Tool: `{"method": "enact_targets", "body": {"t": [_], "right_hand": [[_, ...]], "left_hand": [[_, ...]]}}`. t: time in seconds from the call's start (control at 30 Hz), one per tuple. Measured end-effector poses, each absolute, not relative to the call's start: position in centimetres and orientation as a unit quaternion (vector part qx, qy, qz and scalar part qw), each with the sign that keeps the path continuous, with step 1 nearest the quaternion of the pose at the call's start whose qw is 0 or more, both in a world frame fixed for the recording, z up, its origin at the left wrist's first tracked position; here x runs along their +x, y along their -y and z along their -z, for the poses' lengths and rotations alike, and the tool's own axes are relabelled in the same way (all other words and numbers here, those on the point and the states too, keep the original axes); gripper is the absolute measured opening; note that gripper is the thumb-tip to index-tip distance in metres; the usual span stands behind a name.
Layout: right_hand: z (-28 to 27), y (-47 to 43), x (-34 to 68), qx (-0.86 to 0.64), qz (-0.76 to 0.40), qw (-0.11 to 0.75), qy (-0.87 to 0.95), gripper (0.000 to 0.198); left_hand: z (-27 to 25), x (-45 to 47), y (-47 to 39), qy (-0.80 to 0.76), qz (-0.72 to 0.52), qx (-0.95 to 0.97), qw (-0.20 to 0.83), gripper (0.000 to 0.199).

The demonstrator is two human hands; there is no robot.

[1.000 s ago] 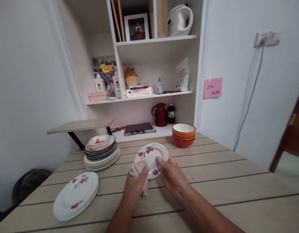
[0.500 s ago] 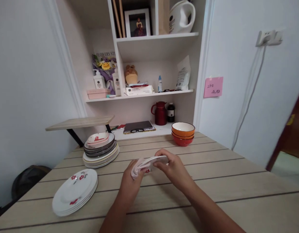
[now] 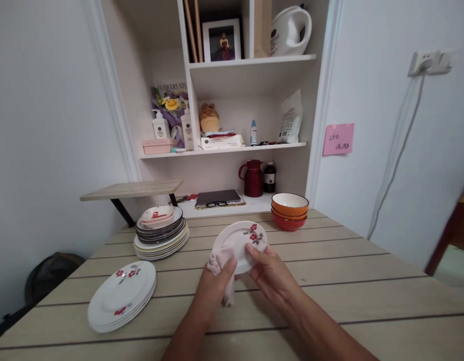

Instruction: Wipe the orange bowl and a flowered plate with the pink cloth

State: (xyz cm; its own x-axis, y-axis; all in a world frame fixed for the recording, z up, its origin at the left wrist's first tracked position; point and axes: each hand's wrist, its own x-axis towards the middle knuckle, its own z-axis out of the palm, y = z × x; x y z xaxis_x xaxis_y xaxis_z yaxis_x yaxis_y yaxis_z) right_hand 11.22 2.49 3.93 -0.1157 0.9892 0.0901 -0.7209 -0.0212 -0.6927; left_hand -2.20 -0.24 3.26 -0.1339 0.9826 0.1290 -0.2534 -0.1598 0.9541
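A small white plate [image 3: 237, 238] with red flowers is held up over the table, its face tilted towards me. My right hand [image 3: 271, 273] grips its right edge, thumb on the face and fingers behind. My left hand [image 3: 218, 281] is closed on a pale pink cloth [image 3: 222, 258], which lies against the plate's left side and hangs below the thumb. To the left, on the table, sits a stack of white flowered plates [image 3: 122, 296].
Behind that stack, more plates [image 3: 162, 245] are piled with small dishes [image 3: 156, 214] on top, near a raised wooden shelf [image 3: 132, 189]. Orange and red bowls [image 3: 290, 210] stand nested at the back right. A red jug [image 3: 253, 179] and a dark laptop [image 3: 218, 196] are behind the table [image 3: 329, 271].
The plate has turned from nearly edge-on to show its flowered face. The cloth now hangs down from my left hand. The view has shifted slightly left.
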Motion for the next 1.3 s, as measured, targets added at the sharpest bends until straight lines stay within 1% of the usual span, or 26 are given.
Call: {"method": "enact_targets", "body": {"t": [0.13, 0.2, 0.3, 0.4, 0.47, 0.5, 0.57, 0.63, 0.77, 0.83, 0.93, 1.07, 1.2, 1.3], "right_hand": [[-3.9, -2.6, 11.7, -0.220, -0.700, 0.593, 0.331, 0.049], [-4.1, -2.7, 12.3, -0.247, -0.683, 0.577, 0.375, 0.049], [-4.7, -2.7, 13.3, -0.300, -0.575, 0.595, 0.474, 0.041], [-5.4, -2.6, 14.0, -0.346, -0.421, 0.600, 0.586, 0.023], [-5.5, -2.4, 14.1, -0.356, -0.368, 0.587, 0.628, 0.014], [-5.4, -2.4, 14.1, -0.354, -0.367, 0.583, 0.632, 0.013], [-5.1, -2.5, 14.0, -0.347, -0.404, 0.584, 0.612, 0.016], [-4.8, -2.6, 13.8, -0.346, -0.444, 0.589, 0.579, 0.021], [-5.0, -2.5, 13.6, -0.355, -0.470, 0.602, 0.540, 0.026], [-5.3, -2.4, 13.5, -0.352, -0.477, 0.602, 0.535, 0.025], [-5.3, -2.1, 13.3, -0.340, -0.494, 0.600, 0.530, 0.025], [-4.5, -2.3, 12.7, -0.312, -0.539, 0.621, 0.476, 0.029], [-3.4, -2.8, 11.7, -0.264, -0.619, 0.639, 0.372, 0.043], [-3.0, -3.0, 11.2, -0.238, -0.667, 0.626, 0.326, 0.045]], "left_hand": [[-2.7, -2.3, 0.0, -0.420, -0.616, 0.458, 0.485, 0.060], [-2.4, -2.8, -0.4, -0.417, -0.611, 0.469, 0.483, 0.061], [-1.7, -3.6, -1.1, -0.408, -0.590, 0.512, 0.472, 0.059], [-1.4, -4.2, -1.4, -0.409, -0.571, 0.572, 0.423, 0.049], [-1.5, -4.4, -1.3, -0.417, -0.567, 0.594, 0.391, 0.041], [-1.7, -4.5, -1.2, -0.421, -0.567, 0.598, 0.379, 0.037], [-2.1, -4.4, -1.0, -0.422, -0.568, 0.601, 0.371, 0.031], [-2.4, -4.2, -0.8, -0.412, -0.566, 0.601, 0.386, 0.030], [-2.3, -3.8, -0.9, -0.386, -0.560, 0.579, 0.451, 0.046], [-2.0, -3.7, -1.1, -0.380, -0.564, 0.568, 0.463, 0.052], [-1.8, -3.7, -1.3, -0.395, -0.579, 0.564, 0.437, 0.053], [-2.0, -3.6, -1.2, -0.436, -0.608, 0.523, 0.408, 0.052], [-1.7, -3.3, -1.5, -0.459, -0.613, 0.478, 0.430, 0.064], [-1.2, -3.2, -1.8, -0.476, -0.604, 0.458, 0.447, 0.069]]}}
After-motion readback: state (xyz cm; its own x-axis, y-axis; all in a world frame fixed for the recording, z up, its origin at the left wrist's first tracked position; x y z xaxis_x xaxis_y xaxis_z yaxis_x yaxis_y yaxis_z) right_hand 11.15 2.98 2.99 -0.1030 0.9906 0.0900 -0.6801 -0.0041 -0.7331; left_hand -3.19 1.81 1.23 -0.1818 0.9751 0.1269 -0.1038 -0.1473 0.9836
